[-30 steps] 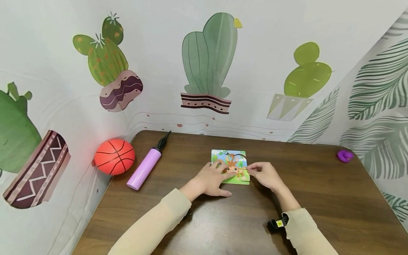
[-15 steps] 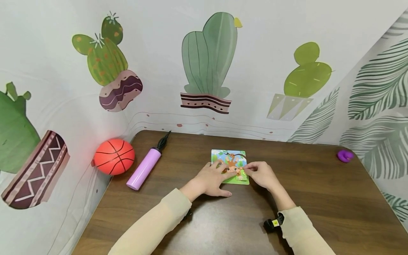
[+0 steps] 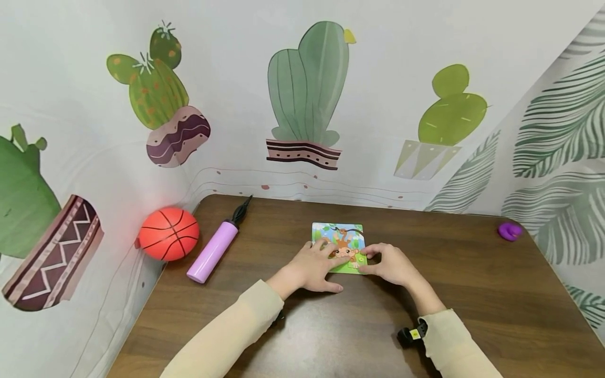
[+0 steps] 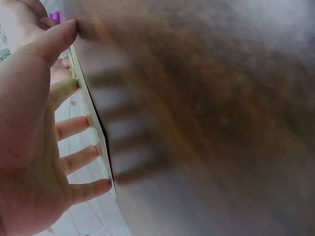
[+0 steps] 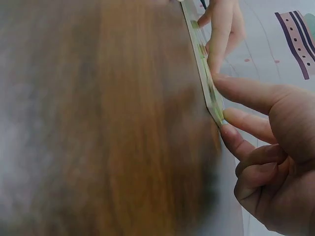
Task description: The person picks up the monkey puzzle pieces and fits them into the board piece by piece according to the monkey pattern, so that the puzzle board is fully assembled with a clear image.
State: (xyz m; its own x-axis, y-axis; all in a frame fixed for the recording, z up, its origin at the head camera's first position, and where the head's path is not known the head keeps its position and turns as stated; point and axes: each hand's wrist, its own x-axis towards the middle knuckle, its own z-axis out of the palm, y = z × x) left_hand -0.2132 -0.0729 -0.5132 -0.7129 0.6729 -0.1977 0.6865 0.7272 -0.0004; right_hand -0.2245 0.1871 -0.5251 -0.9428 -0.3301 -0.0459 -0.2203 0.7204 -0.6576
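Note:
A small monkey jigsaw puzzle lies flat on the brown wooden table. My left hand rests across its left and lower part, fingers spread and straight, with the fingertips pressing on its face in the left wrist view. At the puzzle's lower right corner is a green puzzle piece. The thumb and bent fingers of my right hand hold this piece at its edges, the thumb on one side and fingertips at the board's rim. The hands hide part of the picture.
A purple hand pump with a black nozzle lies left of the puzzle. Beside it, an orange-red toy basketball sits at the table's left edge. A purple rubber duck stands at the far right. Behind hangs a cactus-print cloth.
The green piece, earlier overlapping the right edge, has moved left into the corner. My right hand's thumb and forefinger have spread apart around it. The left hand stays in place.

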